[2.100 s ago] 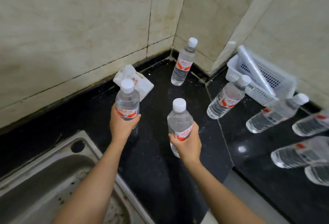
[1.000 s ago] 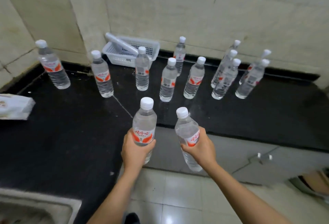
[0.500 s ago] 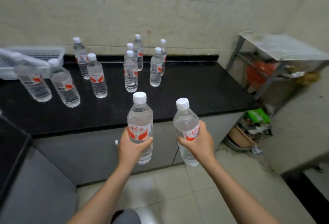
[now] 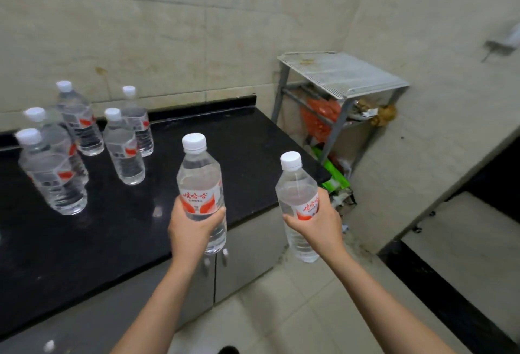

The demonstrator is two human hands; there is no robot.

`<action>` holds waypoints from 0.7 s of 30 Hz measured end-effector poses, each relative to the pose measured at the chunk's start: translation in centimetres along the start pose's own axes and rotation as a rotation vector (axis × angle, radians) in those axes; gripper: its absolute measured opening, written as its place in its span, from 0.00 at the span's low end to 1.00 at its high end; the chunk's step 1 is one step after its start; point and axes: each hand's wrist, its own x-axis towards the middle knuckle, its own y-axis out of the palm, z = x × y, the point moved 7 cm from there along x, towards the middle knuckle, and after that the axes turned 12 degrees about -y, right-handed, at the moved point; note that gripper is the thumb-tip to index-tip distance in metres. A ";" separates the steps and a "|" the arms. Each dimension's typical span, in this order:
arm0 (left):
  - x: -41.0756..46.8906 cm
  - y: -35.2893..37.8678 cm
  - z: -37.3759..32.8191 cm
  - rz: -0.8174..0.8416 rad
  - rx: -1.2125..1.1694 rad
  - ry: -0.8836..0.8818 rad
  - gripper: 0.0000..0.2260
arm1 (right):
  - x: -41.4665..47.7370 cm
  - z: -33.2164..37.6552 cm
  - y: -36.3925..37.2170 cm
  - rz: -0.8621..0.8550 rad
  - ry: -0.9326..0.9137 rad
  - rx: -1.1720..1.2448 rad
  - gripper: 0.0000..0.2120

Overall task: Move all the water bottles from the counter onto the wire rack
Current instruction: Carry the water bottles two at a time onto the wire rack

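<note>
Head view. The left hand (image 4: 191,221) wraps the labelled waist of one water bottle (image 4: 200,184), and the right hand (image 4: 318,221) clasps a second bottle (image 4: 295,190). Both are carried upright, caps up, one per hand, probably to halve the trips. They hang over the table (image 4: 225,139) edge and the floor, well short of the wire rack (image 4: 343,72) in the corner beyond. Other bottles (image 4: 123,148) stand grouped at the table's far left, awaiting transfer.

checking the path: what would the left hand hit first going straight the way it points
Probably the tiled wall: the left hand, gripping a bottle, points across the counter, right of the standing bottles. Depth unclear.
</note>
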 end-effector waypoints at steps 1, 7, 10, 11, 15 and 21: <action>1.1 1.6 -0.2 0.019 -0.001 -0.008 0.22 | 1.4 -0.7 -0.7 -0.014 0.014 -0.011 0.26; 5.5 11.5 -0.9 0.180 0.081 -0.030 0.23 | 5.8 -6.5 -4.8 -0.134 0.162 -0.014 0.27; 5.8 16.6 -1.0 0.259 0.112 -0.050 0.24 | 5.6 -10.2 -7.2 -0.196 0.256 -0.029 0.26; 5.7 18.4 -1.0 0.282 0.118 -0.050 0.22 | 5.5 -11.5 -8.1 -0.211 0.284 -0.041 0.26; 4.9 25.7 -2.0 0.356 0.144 -0.017 0.18 | 6.2 -16.8 -13.0 -0.261 0.351 -0.076 0.28; 3.1 36.6 -5.1 0.361 0.101 0.069 0.24 | 10.2 -23.6 -22.0 -0.327 0.300 -0.023 0.26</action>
